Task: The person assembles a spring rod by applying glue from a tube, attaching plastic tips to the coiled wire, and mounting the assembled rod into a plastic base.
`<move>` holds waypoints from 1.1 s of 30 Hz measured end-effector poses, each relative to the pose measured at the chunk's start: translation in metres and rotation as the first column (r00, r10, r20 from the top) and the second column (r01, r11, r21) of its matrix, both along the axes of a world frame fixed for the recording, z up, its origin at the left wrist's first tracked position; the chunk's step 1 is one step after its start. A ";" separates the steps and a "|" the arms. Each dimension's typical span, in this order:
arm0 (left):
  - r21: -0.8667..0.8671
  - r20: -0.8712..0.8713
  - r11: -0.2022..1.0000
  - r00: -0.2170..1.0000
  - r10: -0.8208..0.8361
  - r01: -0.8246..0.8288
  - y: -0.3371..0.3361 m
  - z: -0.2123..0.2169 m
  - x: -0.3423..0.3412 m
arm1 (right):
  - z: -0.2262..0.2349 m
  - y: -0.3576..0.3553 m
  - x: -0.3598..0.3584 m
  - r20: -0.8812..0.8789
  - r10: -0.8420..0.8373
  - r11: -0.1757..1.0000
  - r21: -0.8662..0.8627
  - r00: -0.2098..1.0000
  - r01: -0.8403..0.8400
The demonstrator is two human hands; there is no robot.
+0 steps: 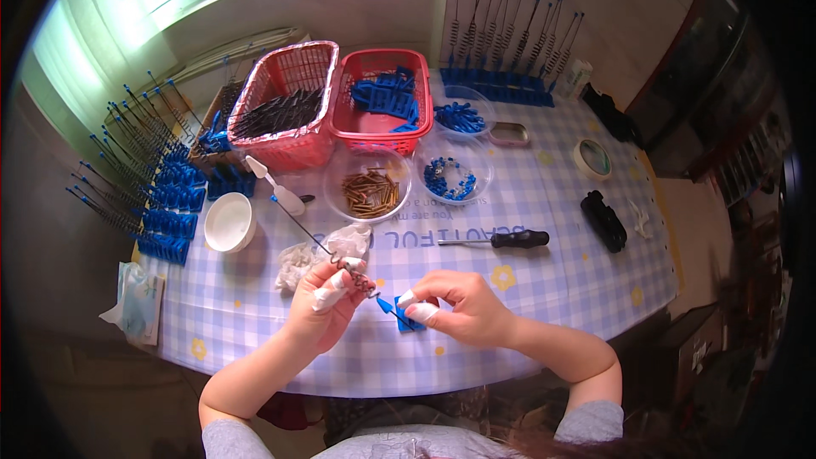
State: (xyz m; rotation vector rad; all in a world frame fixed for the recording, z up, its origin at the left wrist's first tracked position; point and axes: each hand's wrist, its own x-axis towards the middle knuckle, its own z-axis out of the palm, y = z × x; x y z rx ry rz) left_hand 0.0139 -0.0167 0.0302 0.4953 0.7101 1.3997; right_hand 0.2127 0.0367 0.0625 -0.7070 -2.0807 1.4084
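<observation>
My left hand (327, 302), white tape around its fingers, is closed on a dark spring rod (303, 231). The rod slants from a small blue ball at its upper left end, through a wavy coiled part, down to a blue cone (385, 305) and a thin dark tip. That tip lies over a small blue plastic base (405, 325) on the table. At the base, my right hand (459, 310) is closed in a pinch with taped thumb and finger. What sits between those fingertips is hidden.
Crumpled tissue (297, 267) lies beyond my left hand. A screwdriver (518, 240) and bowls of brass-coloured screws (371, 194) and blue-and-silver small parts (449, 178) stand farther off. Red baskets (380, 137) are behind. Finished-looking spring racks (497, 85) stand far right and left. A white bowl (229, 223) is left.
</observation>
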 end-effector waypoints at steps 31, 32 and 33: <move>0.016 -0.027 0.967 0.967 0.254 -0.254 -0.010 0.019 -0.052 | 0.004 0.023 -0.017 0.063 -0.035 0.965 0.263 0.997 0.018; 0.021 -0.025 0.967 0.966 0.256 -0.255 -0.009 0.019 -0.050 | -0.001 0.023 -0.012 0.037 -0.030 0.963 0.269 0.999 0.019; 0.026 -0.023 0.966 0.966 0.257 -0.257 -0.009 0.019 -0.049 | -0.005 0.021 -0.009 0.012 -0.029 0.960 0.277 1.000 0.024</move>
